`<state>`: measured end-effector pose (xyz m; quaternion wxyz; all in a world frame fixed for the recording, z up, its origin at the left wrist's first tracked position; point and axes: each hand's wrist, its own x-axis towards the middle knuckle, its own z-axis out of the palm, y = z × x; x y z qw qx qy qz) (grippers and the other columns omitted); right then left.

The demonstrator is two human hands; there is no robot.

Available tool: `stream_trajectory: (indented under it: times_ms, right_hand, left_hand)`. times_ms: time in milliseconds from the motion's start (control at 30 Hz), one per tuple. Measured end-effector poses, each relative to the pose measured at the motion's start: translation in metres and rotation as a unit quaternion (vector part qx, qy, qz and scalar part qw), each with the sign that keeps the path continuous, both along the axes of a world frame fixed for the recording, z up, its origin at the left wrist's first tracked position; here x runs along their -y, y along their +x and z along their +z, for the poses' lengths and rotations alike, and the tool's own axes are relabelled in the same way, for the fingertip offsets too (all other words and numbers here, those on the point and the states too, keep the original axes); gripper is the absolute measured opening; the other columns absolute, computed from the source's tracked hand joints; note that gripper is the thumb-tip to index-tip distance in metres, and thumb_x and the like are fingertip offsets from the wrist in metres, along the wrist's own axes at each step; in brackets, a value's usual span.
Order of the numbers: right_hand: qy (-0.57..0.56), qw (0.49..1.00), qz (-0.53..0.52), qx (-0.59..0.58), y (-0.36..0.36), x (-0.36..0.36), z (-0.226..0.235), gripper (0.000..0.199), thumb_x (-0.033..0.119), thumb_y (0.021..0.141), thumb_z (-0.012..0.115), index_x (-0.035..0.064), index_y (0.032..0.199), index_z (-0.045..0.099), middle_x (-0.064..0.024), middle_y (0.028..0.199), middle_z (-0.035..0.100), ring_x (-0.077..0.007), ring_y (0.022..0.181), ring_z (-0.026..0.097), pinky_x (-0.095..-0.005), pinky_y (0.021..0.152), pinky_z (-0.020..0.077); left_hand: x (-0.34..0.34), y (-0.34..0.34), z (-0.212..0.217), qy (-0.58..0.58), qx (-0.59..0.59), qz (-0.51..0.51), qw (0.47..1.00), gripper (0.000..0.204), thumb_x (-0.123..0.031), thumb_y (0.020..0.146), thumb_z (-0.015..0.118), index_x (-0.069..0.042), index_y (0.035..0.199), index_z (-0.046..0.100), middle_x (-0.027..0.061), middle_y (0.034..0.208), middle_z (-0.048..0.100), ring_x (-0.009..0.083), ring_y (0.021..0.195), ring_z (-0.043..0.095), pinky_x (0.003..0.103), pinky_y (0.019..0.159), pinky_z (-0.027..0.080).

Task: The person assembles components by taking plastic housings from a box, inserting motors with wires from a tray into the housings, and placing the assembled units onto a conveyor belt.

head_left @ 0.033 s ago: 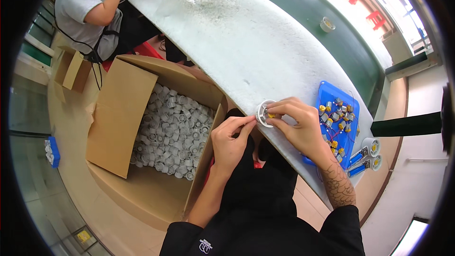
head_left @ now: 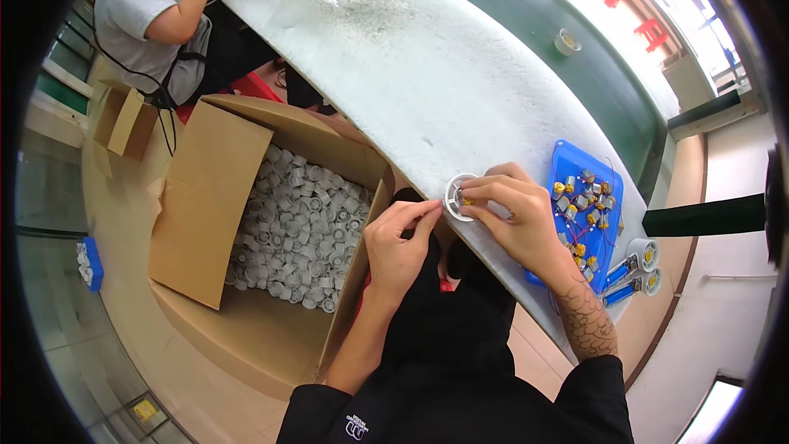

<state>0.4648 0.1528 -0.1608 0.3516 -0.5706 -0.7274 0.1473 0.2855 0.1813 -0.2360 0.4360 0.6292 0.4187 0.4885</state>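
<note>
A white round plastic housing (head_left: 451, 192) with an open, spoked inside is held at the near edge of the table. My right hand (head_left: 518, 218) is closed over its right side, fingertips and thumb pinching a small yellow-ended motor (head_left: 468, 201) inside the ring; the fingers partly hide it. My left hand (head_left: 399, 242) is closed in a pinch, with thumb and index fingertip at the housing's left rim. Whether a thin wire also lies between these fingertips is too small to tell. Right of my right hand, a blue tray (head_left: 560, 156) bears several small motors with yellow ends and thin wires.
Two white round parts with blue cylinders (head_left: 622, 292) lie beyond the tray at the table's right end. A large open cardboard box (head_left: 205, 214) full of white housings stands at left. A green belt (head_left: 526, 16) carries white parts behind the table. A seated co-worker (head_left: 152, 12) is far left.
My right hand's fingers have shifted slightly over the housing, covering a little more of the yellow-ended motor. My left hand has barely moved.
</note>
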Motion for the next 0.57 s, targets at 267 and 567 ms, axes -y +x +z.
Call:
stream_trajectory:
  times_ms: [267, 567]
  right_hand:
    - [0.017, 0.994, 0.024, 0.107, -0.005, 0.007, 0.000, 0.027, 0.014, 0.079, 0.081, 0.0031, 0.103, 0.073, -0.0140, 0.114, 0.061, -0.0303, 0.101, 0.061, -0.0374, 0.080, 0.0567]
    - [-0.004, 0.990, 0.025, 0.139, -0.002, 0.011, -0.007, 0.031, 0.015, 0.083, 0.077, 0.0045, 0.112, 0.072, -0.0179, 0.122, 0.056, -0.0353, 0.109, 0.060, -0.0390, 0.083, 0.0577]
  left_hand:
    - [-0.003, -0.019, 0.002, -0.059, -0.052, -0.001, 0.997, 0.008, -0.005, 0.096, 0.067, 0.001, 0.100, 0.070, 0.0086, 0.092, 0.070, 0.0139, 0.075, 0.068, 0.024, 0.063, 0.053]
    - [0.002, -0.015, -0.010, -0.209, 0.173, -0.103, 0.957, 0.017, -0.009, 0.104, 0.055, 0.005, 0.112, 0.060, 0.0134, 0.115, 0.069, 0.0191, 0.098, 0.070, 0.028, 0.077, 0.059]
